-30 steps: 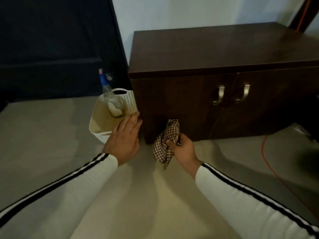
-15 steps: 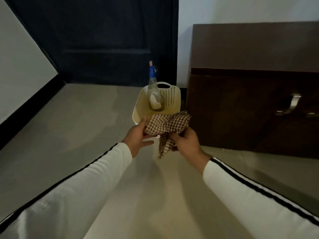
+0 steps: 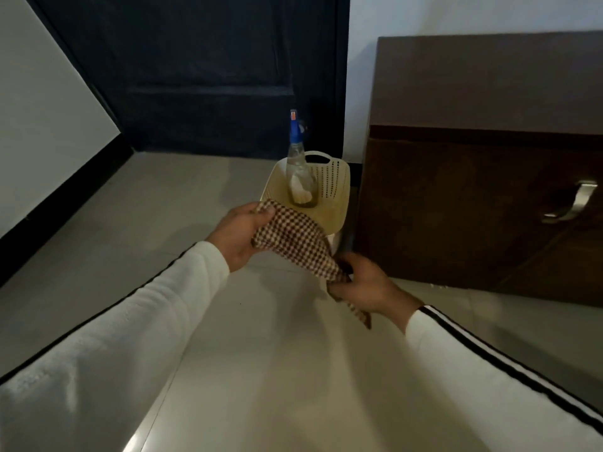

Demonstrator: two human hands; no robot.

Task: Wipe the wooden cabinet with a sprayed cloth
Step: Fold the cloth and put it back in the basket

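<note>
Checked cloth (image 3: 293,243), brown and white, stretched between both hands, above the pale floor (image 3: 261,370) and in front of the basket. Left hand (image 3: 239,234) pinches the upper corner, thumb on top, fingers curled under the fabric. Right hand (image 3: 365,285) lower and nearer the cabinet, closed around the other end; a tail of cloth hangs out beneath the palm. Right hand slightly blurred, so finger detail is poor.

Cream plastic basket (image 3: 336,187) on the floor just behind the cloth, perforated wall, handle cut-out at the far rim. Clear spray bottle (image 3: 298,177) stands upright inside it, blue nozzle on top, something pale within the lower part of the bottle.

Wooden cabinet (image 3: 473,207), dark brown, stands just right of the basket, against the light wall. One metal handle (image 3: 577,203) visible on its front near the right edge of view. Cloth is not touching the cabinet.

Dark door (image 3: 202,70) behind, closed. Black skirting (image 3: 58,203) runs along the left wall. Both sleeves white with black stripes.
</note>
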